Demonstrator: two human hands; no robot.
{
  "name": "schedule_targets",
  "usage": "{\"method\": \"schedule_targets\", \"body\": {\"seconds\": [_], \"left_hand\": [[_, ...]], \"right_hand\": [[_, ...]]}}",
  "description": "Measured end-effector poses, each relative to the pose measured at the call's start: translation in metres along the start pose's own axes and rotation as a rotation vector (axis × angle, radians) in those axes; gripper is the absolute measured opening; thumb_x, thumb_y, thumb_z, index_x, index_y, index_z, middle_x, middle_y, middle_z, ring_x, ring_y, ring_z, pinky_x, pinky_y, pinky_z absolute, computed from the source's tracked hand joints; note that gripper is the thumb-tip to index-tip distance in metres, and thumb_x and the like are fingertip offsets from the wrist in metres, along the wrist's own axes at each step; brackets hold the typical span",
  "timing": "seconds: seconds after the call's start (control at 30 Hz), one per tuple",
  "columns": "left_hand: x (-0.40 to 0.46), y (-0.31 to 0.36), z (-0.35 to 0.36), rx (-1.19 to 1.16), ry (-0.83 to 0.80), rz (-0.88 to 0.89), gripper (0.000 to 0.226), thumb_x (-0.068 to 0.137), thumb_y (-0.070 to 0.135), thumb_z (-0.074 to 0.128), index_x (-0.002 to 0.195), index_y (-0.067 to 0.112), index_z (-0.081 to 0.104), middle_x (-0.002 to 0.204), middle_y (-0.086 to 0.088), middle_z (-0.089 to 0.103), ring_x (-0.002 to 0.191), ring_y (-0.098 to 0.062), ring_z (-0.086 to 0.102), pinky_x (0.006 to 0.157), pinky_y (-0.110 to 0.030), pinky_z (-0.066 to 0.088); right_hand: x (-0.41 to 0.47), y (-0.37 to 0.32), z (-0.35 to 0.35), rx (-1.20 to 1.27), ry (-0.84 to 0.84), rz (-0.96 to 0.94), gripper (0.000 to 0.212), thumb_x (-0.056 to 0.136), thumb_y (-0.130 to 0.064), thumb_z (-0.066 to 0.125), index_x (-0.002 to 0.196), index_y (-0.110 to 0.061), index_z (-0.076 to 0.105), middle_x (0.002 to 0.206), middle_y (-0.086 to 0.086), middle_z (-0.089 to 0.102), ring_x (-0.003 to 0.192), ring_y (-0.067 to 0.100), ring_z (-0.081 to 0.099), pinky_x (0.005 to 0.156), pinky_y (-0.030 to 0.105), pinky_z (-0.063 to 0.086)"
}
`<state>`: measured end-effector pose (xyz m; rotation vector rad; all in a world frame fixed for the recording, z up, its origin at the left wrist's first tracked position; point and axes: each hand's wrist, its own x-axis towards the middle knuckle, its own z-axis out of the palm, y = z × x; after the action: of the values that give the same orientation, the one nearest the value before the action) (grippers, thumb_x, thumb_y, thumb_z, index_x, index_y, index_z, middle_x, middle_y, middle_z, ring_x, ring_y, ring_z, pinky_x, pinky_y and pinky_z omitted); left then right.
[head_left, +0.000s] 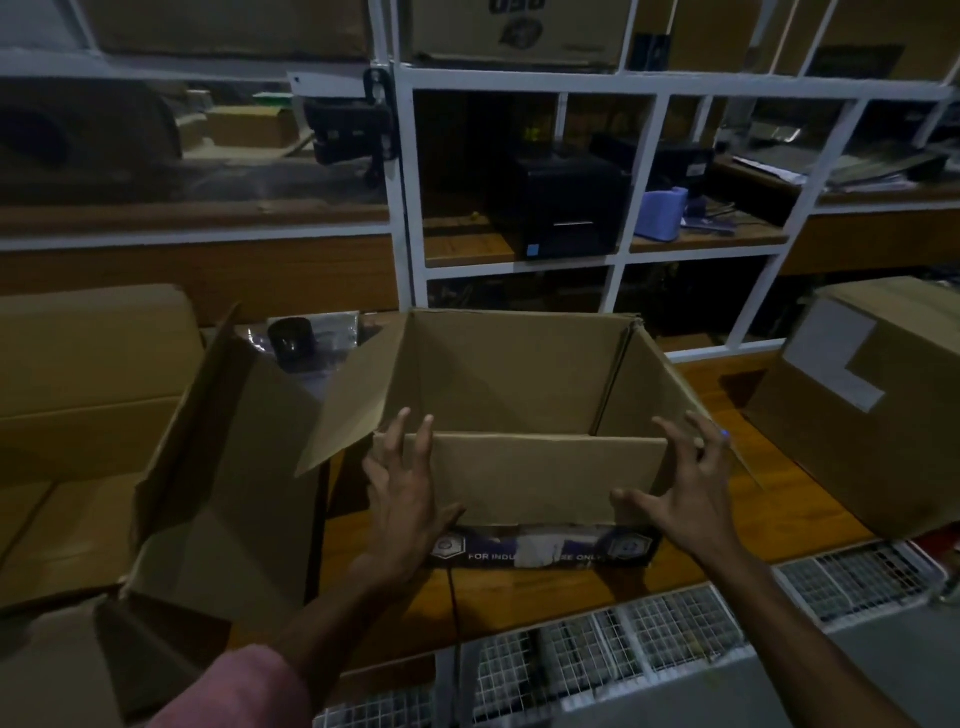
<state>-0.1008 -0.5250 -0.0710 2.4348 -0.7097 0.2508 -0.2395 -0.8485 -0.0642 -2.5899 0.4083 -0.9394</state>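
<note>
A wooden table (519, 603) fills the middle of a dim storeroom, with a wire mesh rack (649, 634) along its near edge and a white shelf frame (402, 208) behind it holding a black printer (561, 208). The open cardboard box (509, 374) stands on the table straight ahead, its near flap (545, 478) raised. The left hand (405, 493) lies spread wide against that flap's left end. The right hand (691, 483) is splayed at the right corner, fingers bent, with the thumb on the flap. A larger open carton (234, 467) crowds the left side, touching the box's left flap. A taped carton (883, 415) sits just to the right.
</note>
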Motion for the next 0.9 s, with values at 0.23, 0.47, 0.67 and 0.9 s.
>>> {"method": "schedule_targets", "body": {"seconds": [0.23,0.47,0.67,0.9], "left_hand": [[0.024,0.002,-0.025,0.152,0.008,0.239,0.134,0.067,0.061,0.082,0.158,0.036,-0.014,0.166,-0.003,-0.023,0.145,-0.057,0.008,0.108,-0.071,0.009],[0.033,0.024,-0.059,0.231,0.152,0.402,0.132,0.068,0.067,0.072,0.159,0.024,-0.014,0.166,-0.014,-0.020,0.148,-0.056,0.005,0.109,-0.080,0.015],[0.067,0.047,-0.132,0.319,0.284,0.502,0.135,0.067,0.062,0.080,0.158,0.028,-0.014,0.166,-0.014,-0.018,0.147,-0.057,0.002,0.109,-0.078,0.022],[0.080,0.066,-0.255,0.334,0.504,0.546,0.135,0.062,0.050,0.089,0.160,0.028,0.000,0.166,-0.010,-0.012,0.139,-0.061,0.016,0.104,-0.071,0.029]], "right_hand": [[0.030,-0.018,-0.028,-0.005,0.068,0.044,0.093,0.050,-0.037,0.099,0.127,-0.015,0.052,0.147,0.006,0.028,0.132,0.045,0.032,0.099,0.063,0.046],[0.039,-0.037,-0.079,0.012,0.187,-0.010,0.093,0.049,-0.033,0.100,0.125,-0.018,0.048,0.141,0.010,0.033,0.125,0.047,0.041,0.095,0.062,0.049],[0.070,-0.083,-0.130,0.067,0.321,-0.070,0.094,0.049,-0.035,0.098,0.126,-0.012,0.049,0.142,0.019,0.033,0.129,0.043,0.040,0.103,0.059,0.045],[0.117,-0.171,-0.197,0.090,0.455,-0.234,0.095,0.060,-0.060,0.080,0.139,-0.021,0.043,0.148,0.019,0.029,0.133,0.040,0.038,0.100,0.059,0.047]]}}
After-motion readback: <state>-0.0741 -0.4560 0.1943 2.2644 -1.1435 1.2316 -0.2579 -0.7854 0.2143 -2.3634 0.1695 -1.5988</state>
